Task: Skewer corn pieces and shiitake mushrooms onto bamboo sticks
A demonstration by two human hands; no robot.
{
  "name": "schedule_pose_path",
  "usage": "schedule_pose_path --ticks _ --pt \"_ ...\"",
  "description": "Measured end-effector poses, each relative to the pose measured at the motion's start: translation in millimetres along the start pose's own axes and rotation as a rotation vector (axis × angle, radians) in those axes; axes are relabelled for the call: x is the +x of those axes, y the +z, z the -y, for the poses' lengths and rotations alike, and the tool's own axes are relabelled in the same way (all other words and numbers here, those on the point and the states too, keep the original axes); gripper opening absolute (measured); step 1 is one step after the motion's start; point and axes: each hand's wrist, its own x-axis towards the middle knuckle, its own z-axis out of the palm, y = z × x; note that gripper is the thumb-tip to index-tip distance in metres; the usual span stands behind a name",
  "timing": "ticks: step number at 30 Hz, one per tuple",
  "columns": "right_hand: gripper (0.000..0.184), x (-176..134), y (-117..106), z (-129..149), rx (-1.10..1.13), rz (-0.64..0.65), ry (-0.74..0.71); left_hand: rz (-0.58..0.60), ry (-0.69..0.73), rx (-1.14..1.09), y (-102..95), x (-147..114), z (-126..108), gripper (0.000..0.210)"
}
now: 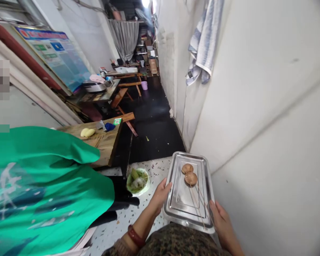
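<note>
A shiny rectangular metal tray point(176, 195) is held in front of my body by both hands. My left hand point(161, 193) grips its left edge, thumb over the rim, with a reddish bracelet on the wrist. On the right edge, my right hand point(222, 217) holds the rim near the lower corner. Two round brown pieces on thin wooden skewers point(191, 179) lie on the tray, their sticks pointing toward me. What the brown pieces are, I cannot tell for certain. The fingers under the tray are hidden.
A person in a green shirt point(56, 177) is close on my left. A bin with green waste point(138, 182) stands on the speckled floor. Wooden tables point(106, 149) and benches line the left side. A white wall point(269, 124) with a hanging towel point(205, 46) is on the right.
</note>
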Motion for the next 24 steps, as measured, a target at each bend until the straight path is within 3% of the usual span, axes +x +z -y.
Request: schedule_pose_path --ticks 6,13,18,24 --pt "0.064 203 43 68 -0.059 0.147 -0.078 -0.172 0.023 -0.069 -6.7 155 -41 0.051" --pt "0.061 359 123 161 -0.156 0.448 -0.150 -0.402 0.099 -0.109 -45.4 272 -104 0.051" --pt "0.060 446 210 207 -0.229 0.534 -0.141 -0.505 0.126 -0.152 -100.0 360 -137 0.048" --pt "0.050 532 339 295 -0.276 0.537 -0.174 -0.513 0.122 -0.161 -196.9 482 -208 0.049"
